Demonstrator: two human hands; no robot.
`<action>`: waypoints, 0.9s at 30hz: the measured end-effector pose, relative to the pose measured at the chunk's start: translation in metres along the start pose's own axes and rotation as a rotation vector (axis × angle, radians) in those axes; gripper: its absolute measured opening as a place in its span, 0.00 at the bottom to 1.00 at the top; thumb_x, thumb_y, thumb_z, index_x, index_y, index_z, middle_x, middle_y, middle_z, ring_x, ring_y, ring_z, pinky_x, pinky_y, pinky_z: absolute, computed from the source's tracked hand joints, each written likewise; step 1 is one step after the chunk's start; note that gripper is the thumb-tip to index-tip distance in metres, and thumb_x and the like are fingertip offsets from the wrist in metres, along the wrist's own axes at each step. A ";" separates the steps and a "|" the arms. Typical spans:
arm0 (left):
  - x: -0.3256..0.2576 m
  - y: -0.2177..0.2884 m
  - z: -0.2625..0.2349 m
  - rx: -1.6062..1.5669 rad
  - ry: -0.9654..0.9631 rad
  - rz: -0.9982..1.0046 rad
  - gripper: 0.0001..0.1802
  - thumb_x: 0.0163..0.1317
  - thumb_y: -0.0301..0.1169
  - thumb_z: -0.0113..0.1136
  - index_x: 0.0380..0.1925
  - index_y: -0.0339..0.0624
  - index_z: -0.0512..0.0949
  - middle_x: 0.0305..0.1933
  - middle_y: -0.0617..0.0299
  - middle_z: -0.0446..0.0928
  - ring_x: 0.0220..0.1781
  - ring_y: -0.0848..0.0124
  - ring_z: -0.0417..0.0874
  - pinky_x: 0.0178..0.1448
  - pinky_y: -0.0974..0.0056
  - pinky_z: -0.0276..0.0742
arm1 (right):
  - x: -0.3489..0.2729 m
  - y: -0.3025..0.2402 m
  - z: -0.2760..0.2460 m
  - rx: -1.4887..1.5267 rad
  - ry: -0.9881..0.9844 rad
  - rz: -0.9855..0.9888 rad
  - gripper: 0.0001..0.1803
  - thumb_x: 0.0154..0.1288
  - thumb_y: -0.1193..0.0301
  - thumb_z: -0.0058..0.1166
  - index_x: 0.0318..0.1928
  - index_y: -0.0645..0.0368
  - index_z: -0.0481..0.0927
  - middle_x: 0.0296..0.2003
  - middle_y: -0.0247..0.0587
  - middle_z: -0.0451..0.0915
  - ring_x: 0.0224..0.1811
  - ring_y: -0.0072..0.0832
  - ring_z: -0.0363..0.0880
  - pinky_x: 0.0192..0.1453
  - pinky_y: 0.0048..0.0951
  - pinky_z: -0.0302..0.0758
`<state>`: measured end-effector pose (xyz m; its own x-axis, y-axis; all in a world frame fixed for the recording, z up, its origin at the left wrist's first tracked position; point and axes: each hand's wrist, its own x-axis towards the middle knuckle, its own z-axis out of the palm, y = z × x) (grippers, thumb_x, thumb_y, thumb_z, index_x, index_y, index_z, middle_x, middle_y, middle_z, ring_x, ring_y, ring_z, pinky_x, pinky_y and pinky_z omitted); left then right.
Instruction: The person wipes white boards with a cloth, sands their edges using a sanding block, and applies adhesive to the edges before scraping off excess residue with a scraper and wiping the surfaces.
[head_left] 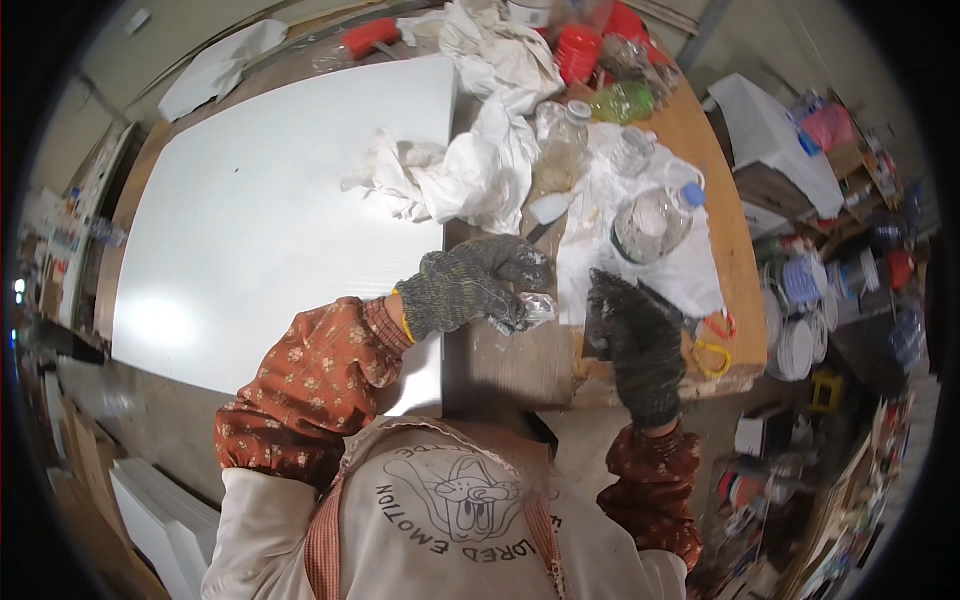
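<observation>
Crumpled clear plastic piece [535, 308] is held at the fingertips of the left hand [470, 285], just above the bare wooden counter [520, 365] near its front edge. Left hand is gloved in grey knit, fingers curled narrow around the plastic — what the piece is exactly cannot be told, it is small and shiny. Right hand [635, 345], also gloved and darker with grime, is set down on the counter just beside, fingers bent downward; whether anything is gripped under it cannot be told. A large white panel [270, 210] is laid across the left part of the counter, its near corner just under the left wrist. Behind the hands a heap of white rags [470, 175] is piled, with a clear plastic bottle [562, 150] and a wide clear jar [650, 220] with a blue cap standing on a stained white sheet [650, 265]. A green bottle [622, 100] and red containers [580, 50] are seen further back; yellow and red clips [715, 345] lie near the right edge.

Judged from this: the pinch should be kept light so the thin plastic is not crushed further, and it should be kept over bare wood — clear of the white panel, since both gloves look dirty and marks would be left.
</observation>
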<state>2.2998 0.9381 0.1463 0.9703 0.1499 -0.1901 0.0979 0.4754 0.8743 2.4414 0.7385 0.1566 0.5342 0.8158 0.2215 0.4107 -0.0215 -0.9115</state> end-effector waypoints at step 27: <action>-0.094 0.057 -0.047 0.644 0.811 0.217 0.41 0.51 0.24 0.65 0.64 0.42 0.55 0.63 0.48 0.64 0.41 0.68 0.83 0.41 0.69 0.82 | 0.183 0.004 0.163 -0.123 -0.597 -1.103 0.16 0.57 0.72 0.54 0.47 0.62 0.77 0.42 0.44 0.78 0.40 0.39 0.78 0.41 0.36 0.76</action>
<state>2.2033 0.9918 0.1925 0.5659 0.8238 -0.0348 0.2694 -0.1448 0.9521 2.4195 0.9818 0.1372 -0.5396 0.5667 0.6226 0.5074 0.8090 -0.2967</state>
